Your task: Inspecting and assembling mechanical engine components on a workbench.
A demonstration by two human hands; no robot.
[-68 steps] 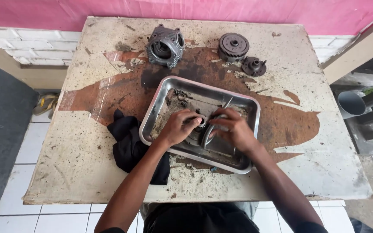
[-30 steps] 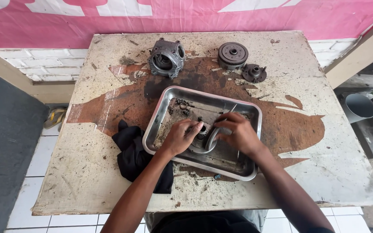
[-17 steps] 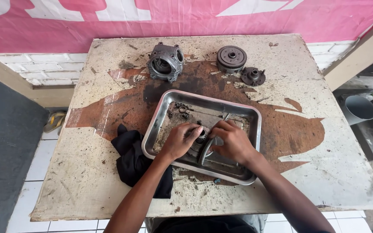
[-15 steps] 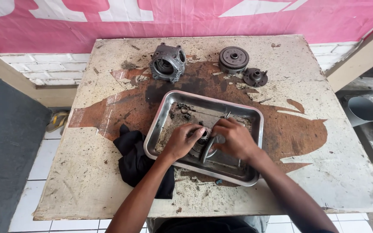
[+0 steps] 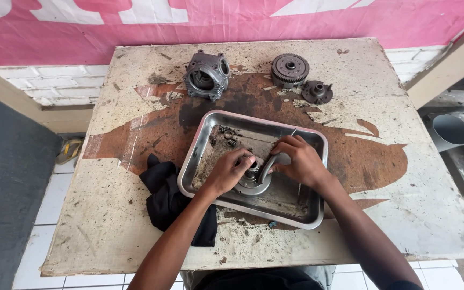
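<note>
Round metal part point(image 5: 251, 181) with a curved grey lever point(image 5: 271, 166) sits mid-tray, slightly toward the near rim of the steel tray point(image 5: 200, 144). Left hand point(image 5: 226, 173) clamps the round body, fingers curled over its top edge. Right hand point(image 5: 299, 161) is closed on the lever's upper end. Small loose bits point(image 5: 226, 135) lie in the tray's far-left corner. Tray sits centre of the stained table point(image 5: 425, 215); black rag point(image 5: 170, 198) touches its left rim. Cylinder casting point(image 5: 206, 75), toothed gear point(image 5: 290, 70) and small hub point(image 5: 317, 91) line the far edge. Judgement: keep the left hand pressing the body flat on the tray floor, move the lever slowly; oily surfaces may slip.
</note>
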